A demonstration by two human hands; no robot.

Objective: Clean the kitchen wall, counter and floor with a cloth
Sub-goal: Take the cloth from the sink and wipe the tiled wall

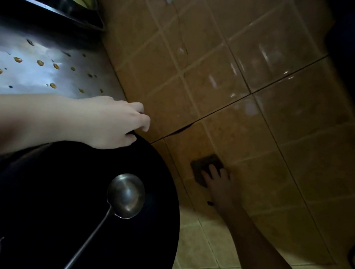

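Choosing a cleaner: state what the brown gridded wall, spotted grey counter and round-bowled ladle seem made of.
Brown gridded wall: glazed ceramic tile; grout lines, glare. Spotted grey counter: probably stainless steel; dull sheen. Round-bowled ladle: polished metal, likely steel; mirror-like bowl.

Right hand (pixel 219 180) presses a dark cloth (pixel 204 164) flat against the tiled wall (pixel 270 107); left hand (pixel 115 124) curls over the counter (pixel 44 51) edge, beside a black wok (pixel 40 217) holding a ladle (pixel 126 195).

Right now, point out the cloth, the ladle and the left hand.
cloth (pixel 204 163): head view, its bare upper part.
ladle (pixel 126 195): head view, middle of its bowl.
left hand (pixel 115 124): head view, back of the hand gripping the wok (pixel 165 172) rim.
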